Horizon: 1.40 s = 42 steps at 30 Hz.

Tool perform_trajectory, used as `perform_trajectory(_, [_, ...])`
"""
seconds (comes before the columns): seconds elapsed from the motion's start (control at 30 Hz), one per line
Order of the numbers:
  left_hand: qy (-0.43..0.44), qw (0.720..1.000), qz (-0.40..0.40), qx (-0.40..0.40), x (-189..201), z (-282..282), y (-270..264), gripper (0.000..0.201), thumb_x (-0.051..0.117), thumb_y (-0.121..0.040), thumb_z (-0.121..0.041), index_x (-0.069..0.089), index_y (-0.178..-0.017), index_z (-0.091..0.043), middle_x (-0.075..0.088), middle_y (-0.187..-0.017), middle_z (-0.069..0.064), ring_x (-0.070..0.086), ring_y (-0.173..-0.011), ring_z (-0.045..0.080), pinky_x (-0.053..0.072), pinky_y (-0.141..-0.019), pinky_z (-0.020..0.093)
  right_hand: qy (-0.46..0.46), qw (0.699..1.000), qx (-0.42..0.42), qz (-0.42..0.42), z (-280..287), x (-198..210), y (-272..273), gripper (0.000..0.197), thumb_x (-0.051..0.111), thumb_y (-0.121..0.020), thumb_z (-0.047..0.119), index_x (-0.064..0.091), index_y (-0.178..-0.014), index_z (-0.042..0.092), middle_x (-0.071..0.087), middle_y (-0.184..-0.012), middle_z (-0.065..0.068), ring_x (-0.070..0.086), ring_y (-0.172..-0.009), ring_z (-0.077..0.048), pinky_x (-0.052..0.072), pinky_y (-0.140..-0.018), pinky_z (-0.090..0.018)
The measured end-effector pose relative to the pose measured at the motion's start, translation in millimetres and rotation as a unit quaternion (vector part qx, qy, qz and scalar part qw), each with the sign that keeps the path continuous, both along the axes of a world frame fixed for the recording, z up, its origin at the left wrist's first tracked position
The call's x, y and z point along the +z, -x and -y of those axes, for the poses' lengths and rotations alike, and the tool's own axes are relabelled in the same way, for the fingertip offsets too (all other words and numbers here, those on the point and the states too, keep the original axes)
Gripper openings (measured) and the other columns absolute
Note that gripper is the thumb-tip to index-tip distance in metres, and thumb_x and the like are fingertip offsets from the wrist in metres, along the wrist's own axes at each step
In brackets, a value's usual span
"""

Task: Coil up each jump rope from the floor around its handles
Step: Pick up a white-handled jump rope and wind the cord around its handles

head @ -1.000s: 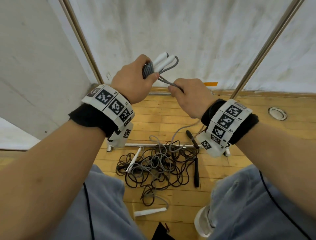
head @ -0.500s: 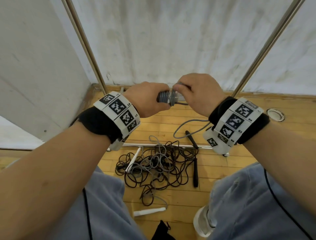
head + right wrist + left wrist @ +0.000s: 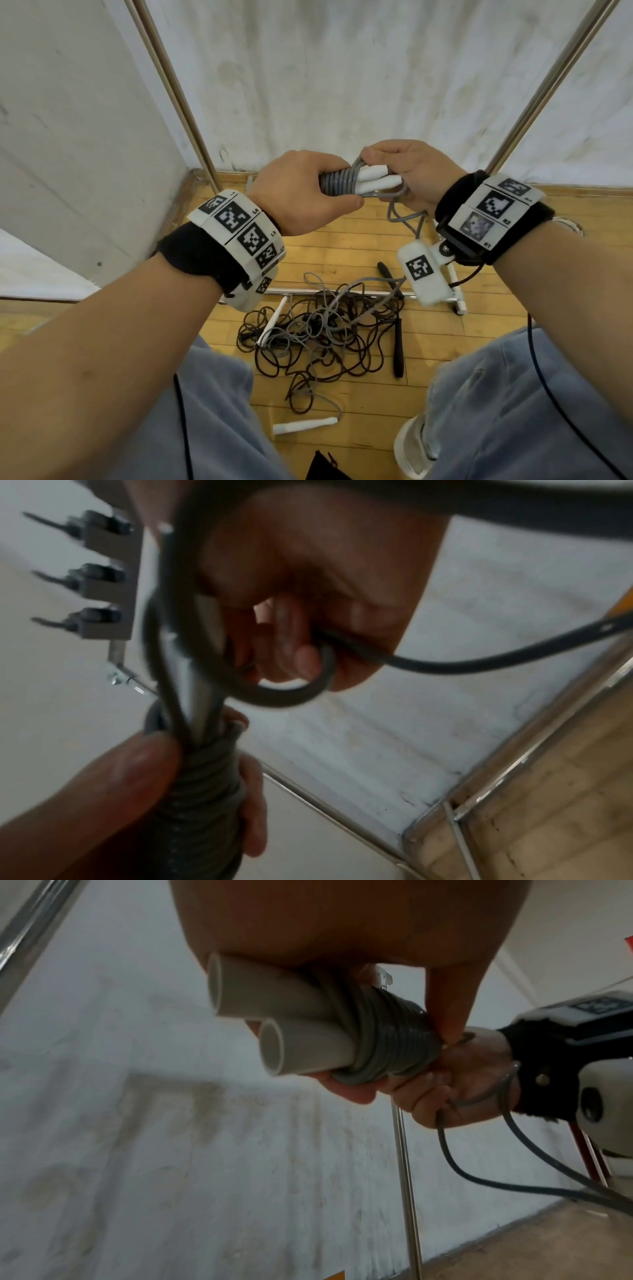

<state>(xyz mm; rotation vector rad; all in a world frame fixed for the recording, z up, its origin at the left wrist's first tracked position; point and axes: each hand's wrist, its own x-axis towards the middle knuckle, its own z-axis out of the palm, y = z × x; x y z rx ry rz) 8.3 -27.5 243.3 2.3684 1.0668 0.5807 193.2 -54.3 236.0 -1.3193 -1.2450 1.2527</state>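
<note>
My left hand (image 3: 301,192) grips two white handles (image 3: 375,178) held side by side, with grey rope (image 3: 339,181) coiled tightly round them. In the left wrist view the handles' (image 3: 274,1031) round ends stick out past the coil (image 3: 387,1047). My right hand (image 3: 407,171) pinches the loose grey rope at the handles' tips and holds a loop of it (image 3: 294,693). The free end of the rope (image 3: 404,219) hangs down from that hand to the floor. A tangle of black and grey ropes (image 3: 318,332) lies on the wood floor below, between my knees.
A white handle (image 3: 305,426) lies near my feet and another (image 3: 272,320) in the tangle; two black handles (image 3: 397,346) lie at its right. A metal frame bar (image 3: 308,292) crosses the floor behind the pile. Metal poles (image 3: 171,89) and a white wall stand ahead.
Both hands came down from chest height. The right hand carried the rope over and round the handles, adding turns to the coil, and the slack hanging to the floor got shorter.
</note>
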Motion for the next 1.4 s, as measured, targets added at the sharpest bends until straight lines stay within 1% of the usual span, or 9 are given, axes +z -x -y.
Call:
perform_trajectory(0.1, [0.046,0.995,0.093,0.014,9.0,4.0,-0.7,0.032,0.067,-0.074,-0.046,0.07,-0.097,-0.025,0.063,-0.07,-0.002,0.059,-0.063,0.018,0.049,-0.062,0.039,0.013,0.996,0.048,-0.081,-1.4,-2.4,-1.3,0.036,0.042,-0.096,0.009,0.068,-0.073,0.02,0.046,-0.052,0.006,0.033,-0.042,-0.006,0.034,-0.044,-0.018])
perform_trajectory(0.23, [0.073,0.981,0.177,0.034,17.0,0.7,-2.2,0.026,0.072,-0.082,-0.029,0.066,-0.096,-0.008,0.064,-0.073,0.015,0.061,-0.062,0.028,0.053,-0.06,0.045,-0.006,0.995,0.039,-0.096,-3.2,-2.8,6.9,0.036,0.04,-0.099,0.016,0.066,-0.075,0.022,0.043,-0.05,0.007,0.035,-0.04,-0.007,0.038,-0.046,-0.02])
perform_trajectory(0.33, [0.113,0.967,0.224,0.036,20.4,-2.2,-2.1,0.026,0.069,-0.087,-0.021,0.064,-0.099,0.001,0.067,-0.085,0.025,0.065,-0.066,0.037,0.053,-0.054,0.041,-0.01,0.995,0.03,-0.092,-2.1,-5.3,14.1,0.052,0.038,-0.101,0.025,0.065,-0.057,0.027,0.039,-0.047,0.008,0.033,-0.039,-0.009,0.037,-0.047,-0.022])
perform_trajectory(0.4, [0.134,0.96,0.241,0.043,20.2,-2.5,-3.8,0.023,0.068,-0.088,-0.021,0.064,-0.099,-0.001,0.068,-0.082,0.017,0.066,-0.066,0.032,0.055,-0.052,0.034,-0.006,0.996,0.022,-0.081,-2.0,-4.7,16.1,0.046,0.037,-0.101,0.03,0.061,-0.063,0.024,0.036,-0.047,0.008,0.03,-0.039,-0.009,0.034,-0.047,-0.022])
perform_trajectory(0.67, [0.102,0.959,0.237,0.119,5.8,-24.2,-8.5,0.014,0.066,-0.087,-0.029,0.063,-0.094,-0.017,0.066,-0.074,0.0,0.064,-0.06,0.015,0.056,-0.057,0.029,-0.074,0.969,-0.011,0.238,4.4,0.8,28.0,0.024,0.045,-0.095,0.02,0.059,-0.084,0.004,0.039,-0.054,0.005,0.033,-0.042,-0.008,0.031,-0.043,-0.019])
perform_trajectory(0.77, [0.028,0.977,0.171,0.126,-6.5,-34.6,-9.3,0.015,0.064,-0.085,-0.039,0.063,-0.089,-0.024,0.061,-0.067,-0.01,0.059,-0.06,0.005,0.05,-0.058,0.027,-0.071,0.941,0.018,0.33,5.2,2.6,28.2,0.024,0.048,-0.092,0.018,0.055,-0.082,-0.002,0.042,-0.065,-0.005,0.035,-0.051,-0.014,0.031,-0.048,-0.022])
perform_trajectory(1.0, [-0.099,0.979,-0.064,0.168,-37.2,-65.6,1.2,0.034,0.053,-0.086,-0.057,0.055,-0.103,-0.028,0.053,-0.074,-0.01,0.052,-0.069,0.018,0.034,-0.054,0.027,-0.007,0.835,0.098,0.541,13.6,-4.9,28.4,0.023,0.039,-0.098,0.022,0.054,-0.084,0.01,0.05,-0.071,-0.001,0.046,-0.062,-0.018,0.033,-0.051,-0.028])
perform_trajectory(1.2, [-0.088,0.969,-0.188,0.136,-49.1,-71.0,5.5,0.035,0.053,-0.087,-0.057,0.05,-0.11,-0.031,0.056,-0.079,-0.004,0.053,-0.068,0.022,0.035,-0.054,0.029,-0.078,0.846,0.07,0.523,21.5,-1.6,17.5,0.03,0.04,-0.099,0.032,0.059,-0.088,0.01,0.047,-0.067,0.003,0.043,-0.058,-0.011,0.031,-0.052,-0.028])
perform_trajectory(1.4, [-0.076,0.956,-0.278,0.058,-51.7,-54.0,-8.3,0.037,0.056,-0.087,-0.054,0.052,-0.116,-0.031,0.062,-0.091,-0.005,0.056,-0.078,0.02,0.04,-0.061,0.03,-0.161,0.858,-0.016,0.488,12.6,-5.9,13.5,0.034,0.044,-0.097,0.033,0.062,-0.084,0.008,0.048,-0.062,0.003,0.046,-0.065,-0.021,0.029,-0.059,-0.029])
